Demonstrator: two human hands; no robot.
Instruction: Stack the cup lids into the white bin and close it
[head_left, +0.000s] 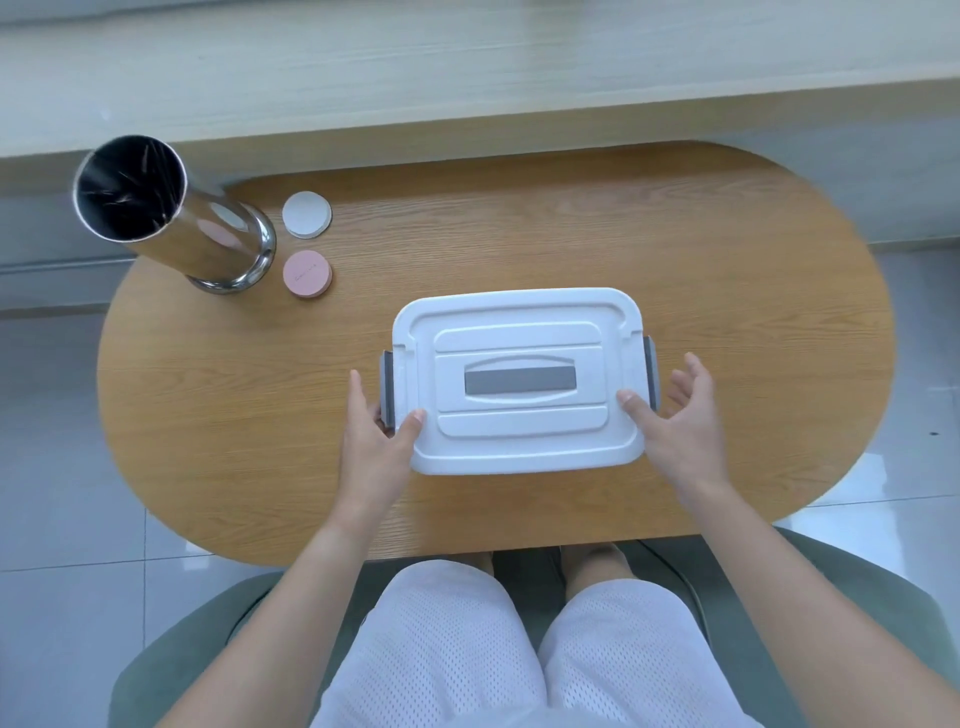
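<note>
Bin (519, 379) sits near the front edge of the table (208, 405), its cover on and a grey latch at each end. Two lids, white (306, 214) and pink (307, 274), lie apart toward the table's back left corner, beside a steel cylinder (171, 218). The left hand (376, 441) touches the left latch (387, 389) with its thumb on the cover's rim, fingers mostly straight; whether they curl under the latch I cannot tell. The right hand (680, 415) is spread and relaxed by the right latch (652, 371), its thumb on the cover, gripping nothing. Uneven pulling could slide the bin off the near edge, or a sudden release could fling the cover toward the lids.
</note>
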